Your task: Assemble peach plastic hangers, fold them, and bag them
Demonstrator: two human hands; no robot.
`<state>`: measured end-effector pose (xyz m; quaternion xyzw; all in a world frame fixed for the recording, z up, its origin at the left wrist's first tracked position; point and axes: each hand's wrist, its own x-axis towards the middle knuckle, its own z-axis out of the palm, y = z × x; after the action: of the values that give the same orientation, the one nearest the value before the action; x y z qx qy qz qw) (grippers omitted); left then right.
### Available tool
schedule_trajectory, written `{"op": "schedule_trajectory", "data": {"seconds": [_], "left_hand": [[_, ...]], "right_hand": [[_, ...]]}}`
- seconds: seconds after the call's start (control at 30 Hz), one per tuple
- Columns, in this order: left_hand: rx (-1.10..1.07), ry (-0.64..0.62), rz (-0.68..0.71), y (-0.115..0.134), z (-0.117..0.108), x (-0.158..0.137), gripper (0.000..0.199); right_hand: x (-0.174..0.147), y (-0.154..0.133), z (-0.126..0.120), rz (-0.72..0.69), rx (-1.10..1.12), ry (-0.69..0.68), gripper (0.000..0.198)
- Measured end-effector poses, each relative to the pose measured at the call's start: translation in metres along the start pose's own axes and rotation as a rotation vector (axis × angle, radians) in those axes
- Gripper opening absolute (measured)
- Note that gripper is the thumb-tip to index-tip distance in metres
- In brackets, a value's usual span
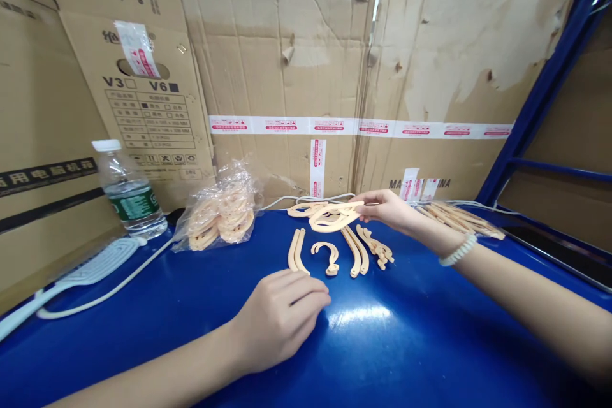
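My right hand [386, 209] reaches to the back of the blue table and pinches the edge of a flat beige oval piece with cutouts [329, 218]. Similar pieces [302, 210] lie just behind it. My left hand [287, 315] rests on the table in front, fingers loosely curled; its palm is hidden and nothing shows in it. Beyond that hand lie two curved beige strips [296, 250], a beige hook [329, 256] shaped like a hanger hook, and another pair of curved strips [354, 252]. Several small beige pieces [375, 246] sit to their right.
A clear plastic bag [220, 213] of beige pieces stands left, near a water bottle [131, 194]. A pale blue hairbrush [98, 261] and a white cable [109, 293] lie at left. Long beige strips [461, 220] and a dark flat device [559, 254] are right. Cardboard [287, 70] walls the back.
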<state>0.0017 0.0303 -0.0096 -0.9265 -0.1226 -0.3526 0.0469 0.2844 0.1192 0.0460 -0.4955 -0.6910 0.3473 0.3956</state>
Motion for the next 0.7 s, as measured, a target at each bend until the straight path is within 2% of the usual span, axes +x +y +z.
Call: {"op": "schedule_trajectory", "data": {"seconds": [0.17,0.27,0.33,0.4,0.57,0.7], "left_hand": [[-0.234,0.204,-0.490,0.008,-0.001,0.004,0.026],[-0.339,0.168,-0.699,0.012,0.000,0.006,0.027],[-0.376,0.086,-0.754,0.014,0.001,0.007,0.021],[-0.362,0.058,-0.763,0.015,0.001,0.008,0.015],[-0.364,0.078,-0.752,0.016,-0.002,0.010,0.027],[-0.416,0.074,-0.775,0.016,-0.003,0.010,0.033]], "right_hand": [[-0.057,-0.026,0.014,-0.032,0.160,-0.107,0.026],[-0.082,-0.032,0.034,-0.085,0.223,-0.165,0.021],[-0.093,-0.031,0.048,-0.115,0.255,-0.135,0.020],[-0.102,-0.029,0.057,-0.093,0.281,-0.099,0.021],[-0.111,-0.023,0.061,0.046,0.431,-0.117,0.035],[-0.110,-0.016,0.062,0.100,0.468,-0.126,0.036]]}}
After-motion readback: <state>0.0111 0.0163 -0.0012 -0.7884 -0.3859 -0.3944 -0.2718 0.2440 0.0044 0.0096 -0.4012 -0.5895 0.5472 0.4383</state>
